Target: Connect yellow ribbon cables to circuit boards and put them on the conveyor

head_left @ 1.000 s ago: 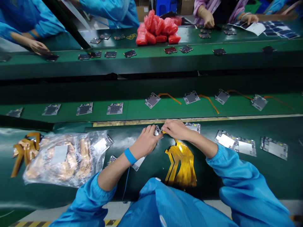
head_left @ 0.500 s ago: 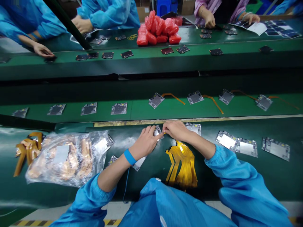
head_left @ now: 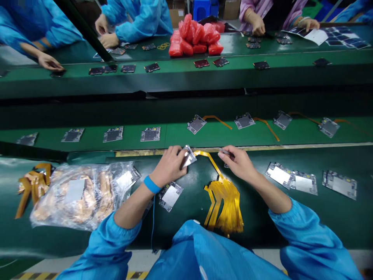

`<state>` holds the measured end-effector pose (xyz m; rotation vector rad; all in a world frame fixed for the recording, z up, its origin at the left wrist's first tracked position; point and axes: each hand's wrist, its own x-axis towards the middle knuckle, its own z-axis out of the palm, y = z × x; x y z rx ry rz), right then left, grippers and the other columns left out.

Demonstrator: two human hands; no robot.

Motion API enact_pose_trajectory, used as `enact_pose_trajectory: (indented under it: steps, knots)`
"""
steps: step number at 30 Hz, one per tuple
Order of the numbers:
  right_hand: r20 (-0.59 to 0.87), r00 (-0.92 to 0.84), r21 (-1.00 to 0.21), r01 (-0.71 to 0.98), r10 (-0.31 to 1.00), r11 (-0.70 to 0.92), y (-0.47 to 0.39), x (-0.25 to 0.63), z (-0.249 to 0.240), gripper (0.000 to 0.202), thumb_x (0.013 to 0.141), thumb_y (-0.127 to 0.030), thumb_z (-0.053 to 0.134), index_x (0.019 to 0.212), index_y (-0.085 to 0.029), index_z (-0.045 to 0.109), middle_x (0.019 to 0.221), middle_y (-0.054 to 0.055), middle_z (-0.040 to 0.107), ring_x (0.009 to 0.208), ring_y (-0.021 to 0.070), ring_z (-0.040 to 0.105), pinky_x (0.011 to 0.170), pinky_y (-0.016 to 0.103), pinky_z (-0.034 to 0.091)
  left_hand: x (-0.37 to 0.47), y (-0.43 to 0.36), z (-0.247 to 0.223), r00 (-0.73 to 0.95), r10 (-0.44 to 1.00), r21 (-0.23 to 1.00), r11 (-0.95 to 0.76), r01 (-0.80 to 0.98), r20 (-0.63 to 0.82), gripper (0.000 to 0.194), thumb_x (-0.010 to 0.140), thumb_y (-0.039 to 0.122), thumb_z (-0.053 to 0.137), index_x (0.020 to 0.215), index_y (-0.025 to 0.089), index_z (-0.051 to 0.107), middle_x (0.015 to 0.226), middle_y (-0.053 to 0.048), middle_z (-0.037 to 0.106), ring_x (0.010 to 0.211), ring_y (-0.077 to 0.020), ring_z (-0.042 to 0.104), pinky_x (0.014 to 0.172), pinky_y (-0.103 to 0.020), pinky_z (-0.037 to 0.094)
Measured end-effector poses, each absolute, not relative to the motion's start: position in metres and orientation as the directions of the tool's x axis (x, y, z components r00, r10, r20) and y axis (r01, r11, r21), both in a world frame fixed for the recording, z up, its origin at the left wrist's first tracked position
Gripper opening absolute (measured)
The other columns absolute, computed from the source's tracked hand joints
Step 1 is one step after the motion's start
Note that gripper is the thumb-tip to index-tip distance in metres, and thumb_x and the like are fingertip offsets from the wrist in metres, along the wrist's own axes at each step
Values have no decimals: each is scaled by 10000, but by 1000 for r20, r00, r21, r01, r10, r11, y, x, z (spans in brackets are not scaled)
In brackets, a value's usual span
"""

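My left hand [head_left: 171, 165], with a blue band at the wrist, grips a circuit board [head_left: 189, 156] by its left side. An orange flex cable [head_left: 210, 157] runs from that board's right edge down to the pile of yellow flex cables [head_left: 225, 202]. To the right, my right hand [head_left: 240, 163] pinches another circuit board [head_left: 226, 152], mostly hidden by the fingers. Below my left hand a board with a pale plate [head_left: 171, 196] lies on the green bench [head_left: 262, 229].
A clear bag of copper-coloured parts [head_left: 78, 190] lies left, beside loose orange cables [head_left: 35, 182]. Several boards rest at right [head_left: 339, 183]. Beyond the bench edge, a green belt [head_left: 175, 136] carries boards, some with cables. Co-workers' hands and red bundles [head_left: 195, 37] are across.
My left hand has moved left and lifted its board, whose cable now shows. My right hand has gone right, away from it, and picked up another board. Belt boards on my side shifted right.
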<state>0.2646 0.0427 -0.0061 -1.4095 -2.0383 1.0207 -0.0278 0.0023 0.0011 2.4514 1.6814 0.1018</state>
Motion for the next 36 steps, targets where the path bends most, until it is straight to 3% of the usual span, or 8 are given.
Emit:
enact_pose_trajectory:
  steps: [4,6,10,17,22,26,30,36]
  knots:
    - [-46,-358,-802,569,933,179,34,271,-8,378,990,-530,550,1020,-186,704,902,80,726,757,197,631,698,299,497,-53,40,5,124,976,223,-163,961,179,548,925,381,623,1387,120,484,1306,-209,563,1214,-358,548,1034,-500,494]
    - [-52,-374,-795,576,926,188,30,273,-10,373,988,-527,557,1031,-188,708,908,81,736,762,199,640,697,299,497,-70,56,4,29,980,207,-71,976,199,539,965,409,567,1412,121,478,1343,-212,560,1261,-366,540,1073,-512,473]
    - [-106,-432,-766,609,895,203,20,282,-10,340,986,-504,566,988,-199,715,849,55,741,695,182,623,653,286,454,-110,73,-7,27,1000,104,-27,994,6,487,946,346,532,1388,141,557,1345,-191,592,1295,-373,544,1087,-506,475]
    - [-240,-511,-609,741,826,282,4,303,-2,217,996,-370,580,907,-232,722,922,39,762,785,194,664,681,287,409,-154,91,-19,162,944,-5,-171,985,-286,735,853,264,577,1567,157,441,1562,-197,459,1447,-387,435,1144,-490,431]
    - [-282,-506,-517,796,815,315,-5,300,-2,157,968,-354,648,1023,-255,757,1046,51,767,904,224,704,718,298,438,-156,96,-9,178,926,-153,-240,959,-333,730,866,342,572,1572,206,444,1449,-180,541,1263,-379,559,991,-444,490]
    - [-325,-488,-465,828,810,313,-9,290,-8,142,913,-333,724,1029,-257,752,1085,46,766,889,223,709,694,289,424,-145,85,4,160,953,-204,-215,955,-256,733,857,385,596,1545,170,462,1338,-199,591,1193,-396,581,919,-443,489]
    - [-309,-479,-491,820,822,293,-9,285,-9,57,932,-290,692,928,-245,728,1001,28,764,864,206,697,670,272,385,-114,57,19,245,955,-130,-267,955,-167,679,878,403,576,1506,157,493,1306,-191,609,1155,-377,595,906,-448,476]
    - [-302,-468,-625,755,830,199,-7,288,-9,154,940,-367,671,866,-241,719,803,-12,744,726,176,648,640,265,353,-40,9,20,446,886,41,-445,895,-126,624,874,398,616,1452,168,557,1222,-172,640,1118,-354,571,949,-485,447]
